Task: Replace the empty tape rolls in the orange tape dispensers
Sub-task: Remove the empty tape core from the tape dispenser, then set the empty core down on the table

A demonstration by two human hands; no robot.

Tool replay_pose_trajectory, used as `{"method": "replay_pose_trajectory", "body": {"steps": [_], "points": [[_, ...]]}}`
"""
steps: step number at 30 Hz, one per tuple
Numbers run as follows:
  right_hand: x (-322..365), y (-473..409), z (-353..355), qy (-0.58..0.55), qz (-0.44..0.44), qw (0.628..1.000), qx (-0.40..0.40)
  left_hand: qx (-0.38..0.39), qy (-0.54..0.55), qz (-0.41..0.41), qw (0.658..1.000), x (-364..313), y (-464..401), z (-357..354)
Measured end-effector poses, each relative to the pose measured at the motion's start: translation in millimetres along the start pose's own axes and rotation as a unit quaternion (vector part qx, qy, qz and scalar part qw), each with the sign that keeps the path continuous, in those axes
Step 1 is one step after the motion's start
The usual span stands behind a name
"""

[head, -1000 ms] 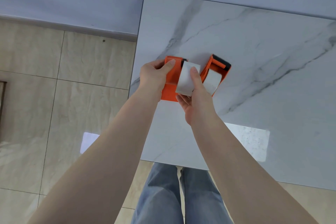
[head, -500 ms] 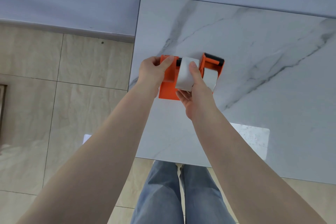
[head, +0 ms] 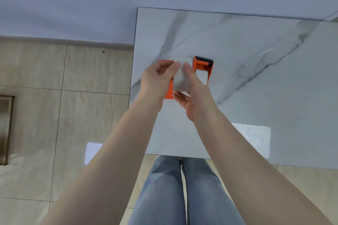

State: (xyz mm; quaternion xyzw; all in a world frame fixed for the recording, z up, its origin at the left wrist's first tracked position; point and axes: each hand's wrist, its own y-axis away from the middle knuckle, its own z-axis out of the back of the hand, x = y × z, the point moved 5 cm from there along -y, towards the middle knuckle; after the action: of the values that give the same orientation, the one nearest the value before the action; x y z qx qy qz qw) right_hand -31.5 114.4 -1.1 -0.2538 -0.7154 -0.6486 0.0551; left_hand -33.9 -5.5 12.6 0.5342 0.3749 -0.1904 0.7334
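Leaving the left orange tape dispenser, the left hand now joins the right hand pinching the white tape roll; the right dispenser holds 1 roll.

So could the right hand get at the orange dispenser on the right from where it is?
Probably yes. The right hand is beside that dispenser, with nothing between them, but it is busy holding the tape roll.

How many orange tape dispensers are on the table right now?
2: the left dispenser sits mostly hidden under the hands; the right dispenser sits beside it. Nothing suggests more, though hands hide some table.
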Motion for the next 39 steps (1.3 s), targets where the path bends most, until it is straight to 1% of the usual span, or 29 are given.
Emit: {"method": "replay_pose_trajectory", "body": {"steps": [2,4,7,11,15,20,22,25,29,34,39], "points": [[4.1,14.0,2.5,-0.001,0.008,1.0,0.015,0.028,0.018,0.019,0.999,-4.9,11.4,-8.5],[8.1,24.4,7.5,-0.022,0.014,0.999,0.025,0.033,0.027,0.023,0.999,-9.7,19.0,-15.1],[18.2,38.9,20.9,-0.092,0.028,0.994,0.043,0.044,0.051,0.019,0.998,-20.4,32.5,-27.2],[27.1,48.2,53.4,-0.196,0.031,0.98,0.011,0.078,0.097,0.035,0.992,-31.9,48.2,-48.7],[36.6,56.9,90.5,-0.236,0.049,0.97,-0.019,0.096,0.088,0.06,0.99,-35.9,65.2,-78.8],[57.9,71.2,147.5,-0.232,0.07,0.97,-0.022,0.112,0.006,0.04,0.993,-33.6,92.0,-133.7],[66.2,74.5,177.1,-0.221,0.078,0.972,-0.016,0.103,-0.009,0.021,0.994,-31.5,105.9,-159.8],[77.5,80.2,228.0,-0.199,0.091,0.976,-0.008,0.08,0.001,0.018,0.997,-21.2,131.5,-199.8],[83.4,92.6,302.5,-0.174,0.1,0.98,0.006,0.074,0.008,0.026,0.997,-1.9,175.4,-251.8],[74.5,113.2,381.6,-0.193,0.101,0.976,-0.003,0.097,0.005,0.033,0.995,20.1,226.7,-304.1],[57.1,132.8,433.4,-0.228,0.11,0.967,-0.005,0.131,-0.012,0.037,0.991,37.3,256.8,-334.4]]}}
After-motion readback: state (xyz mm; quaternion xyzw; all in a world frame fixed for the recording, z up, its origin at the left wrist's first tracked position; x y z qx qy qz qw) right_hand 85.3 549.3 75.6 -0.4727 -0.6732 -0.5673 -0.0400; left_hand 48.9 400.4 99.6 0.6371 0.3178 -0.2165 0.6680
